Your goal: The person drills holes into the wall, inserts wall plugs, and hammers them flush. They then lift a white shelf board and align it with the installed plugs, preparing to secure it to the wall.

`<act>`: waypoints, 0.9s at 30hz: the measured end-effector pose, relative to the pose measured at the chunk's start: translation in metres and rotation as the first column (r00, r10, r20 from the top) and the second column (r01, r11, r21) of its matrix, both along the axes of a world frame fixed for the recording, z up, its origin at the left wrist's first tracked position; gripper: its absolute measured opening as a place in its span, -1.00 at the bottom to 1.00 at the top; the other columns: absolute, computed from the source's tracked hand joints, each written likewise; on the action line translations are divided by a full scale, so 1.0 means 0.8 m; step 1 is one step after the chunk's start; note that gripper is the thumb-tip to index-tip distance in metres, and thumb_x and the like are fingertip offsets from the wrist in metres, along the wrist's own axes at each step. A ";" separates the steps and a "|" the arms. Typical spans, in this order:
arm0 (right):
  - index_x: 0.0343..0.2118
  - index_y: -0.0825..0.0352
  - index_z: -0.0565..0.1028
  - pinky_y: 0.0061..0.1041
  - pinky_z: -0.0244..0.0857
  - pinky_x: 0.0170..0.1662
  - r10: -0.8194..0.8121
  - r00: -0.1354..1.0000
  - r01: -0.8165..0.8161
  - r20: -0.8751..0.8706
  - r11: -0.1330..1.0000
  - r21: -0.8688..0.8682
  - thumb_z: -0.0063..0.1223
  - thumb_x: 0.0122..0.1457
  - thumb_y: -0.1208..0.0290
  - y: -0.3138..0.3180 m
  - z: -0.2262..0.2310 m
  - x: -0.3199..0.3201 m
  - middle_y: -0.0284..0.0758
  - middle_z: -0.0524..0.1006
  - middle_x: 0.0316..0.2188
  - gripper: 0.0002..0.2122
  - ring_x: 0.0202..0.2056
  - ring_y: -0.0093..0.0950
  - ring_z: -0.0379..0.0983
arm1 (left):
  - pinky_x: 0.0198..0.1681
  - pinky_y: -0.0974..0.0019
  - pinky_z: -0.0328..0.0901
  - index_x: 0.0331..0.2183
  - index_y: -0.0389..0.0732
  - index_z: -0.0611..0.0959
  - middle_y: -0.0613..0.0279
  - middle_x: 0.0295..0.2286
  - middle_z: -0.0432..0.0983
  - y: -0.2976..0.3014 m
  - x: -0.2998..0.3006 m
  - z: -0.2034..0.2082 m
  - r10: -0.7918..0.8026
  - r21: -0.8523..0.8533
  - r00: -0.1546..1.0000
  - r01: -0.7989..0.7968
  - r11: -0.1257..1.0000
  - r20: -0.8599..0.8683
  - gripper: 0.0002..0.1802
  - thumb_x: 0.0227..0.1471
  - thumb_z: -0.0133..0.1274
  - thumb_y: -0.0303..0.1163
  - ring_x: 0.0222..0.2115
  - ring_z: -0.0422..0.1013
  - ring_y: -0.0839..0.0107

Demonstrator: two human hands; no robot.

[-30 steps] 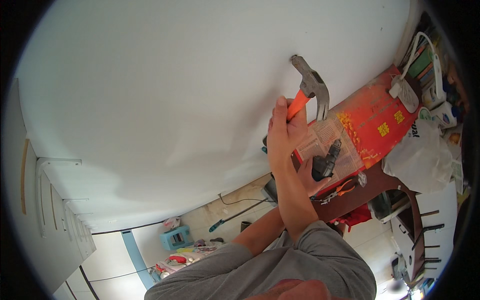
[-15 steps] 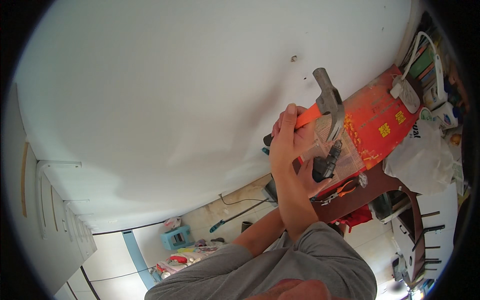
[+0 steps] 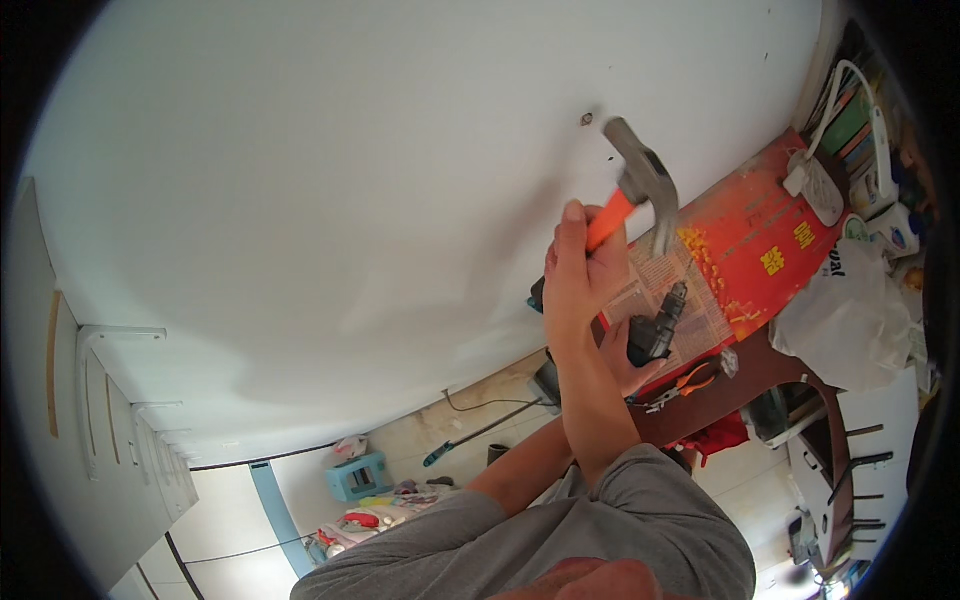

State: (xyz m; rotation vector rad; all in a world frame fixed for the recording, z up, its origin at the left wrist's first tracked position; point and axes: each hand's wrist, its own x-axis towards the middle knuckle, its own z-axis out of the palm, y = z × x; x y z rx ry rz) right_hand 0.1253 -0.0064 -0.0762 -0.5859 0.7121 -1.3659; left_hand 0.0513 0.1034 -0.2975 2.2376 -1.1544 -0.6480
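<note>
A claw hammer [image 3: 648, 182] with an orange handle is gripped in my right hand [image 3: 585, 255], raised in front of the white wall [image 3: 350, 200]. Its metal face hangs just below and right of a small round fitting or hole [image 3: 587, 119] in the wall. Lower down, partly behind my right forearm, my left hand [image 3: 628, 362] is around the rear of a black power drill [image 3: 657, 328]. The drill's chuck points up and right over a sheet of newspaper [image 3: 700, 300]. Its grip is hidden by my palm and arm.
Orange-handled pliers [image 3: 695, 378] lie on the brown table [image 3: 730, 395] beside the newspaper. A red printed sheet [image 3: 750, 240], a white power strip [image 3: 880, 150] and a white plastic bag [image 3: 840, 320] are at the right. A blue stool [image 3: 358, 478] stands on the floor at lower left.
My right hand has swung the hammer head up and left, closer to the fitting in the wall, with the handle steeper. My left hand and the drill have hardly moved.
</note>
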 end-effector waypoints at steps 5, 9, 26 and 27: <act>-0.33 0.34 0.41 -0.70 0.05 -0.64 0.000 1.000 0.000 -0.019 1.000 -0.031 0.13 0.36 0.40 0.003 -0.014 0.016 -0.52 0.36 -0.62 -0.83 -0.68 -0.77 0.17 | 0.22 -0.04 0.24 0.26 -0.45 0.27 -0.26 0.13 0.30 -0.001 -0.003 0.001 0.001 -0.011 1.000 -0.001 1.000 0.005 0.16 -0.16 0.44 0.03 0.16 0.30 -0.17; -0.34 0.34 0.39 -0.69 0.02 -0.67 0.025 0.999 -0.025 0.023 1.000 0.017 0.10 0.38 0.40 0.010 0.000 0.000 -0.49 0.32 -0.65 -0.82 -0.69 -0.75 0.14 | 0.22 -0.03 0.24 0.26 -0.46 0.27 -0.26 0.13 0.30 -0.002 -0.001 0.004 0.000 -0.028 1.000 -0.001 1.000 -0.016 0.16 -0.17 0.44 0.04 0.16 0.30 -0.17; -0.37 0.32 0.41 -0.70 0.02 -0.63 0.033 0.999 -0.035 -0.042 0.999 -0.042 0.14 0.37 0.39 -0.003 -0.007 0.014 -0.53 0.34 -0.62 -0.81 -0.66 -0.77 0.15 | 0.15 -0.02 0.29 0.23 -0.40 0.33 -0.20 0.06 0.36 -0.001 -0.002 0.001 0.009 -0.059 1.000 -0.009 0.998 -0.007 0.08 -0.18 0.45 -0.03 0.09 0.37 -0.13; -0.37 0.31 0.42 -0.70 0.03 -0.62 0.043 0.996 -0.047 -0.083 0.998 -0.052 0.13 0.37 0.39 -0.005 -0.005 0.004 -0.54 0.34 -0.62 -0.81 -0.65 -0.76 0.17 | 0.15 -0.01 0.29 0.22 -0.40 0.34 -0.19 0.06 0.37 -0.004 -0.003 0.004 0.006 -0.062 1.000 -0.006 0.998 -0.009 0.07 -0.18 0.45 -0.04 0.09 0.37 -0.13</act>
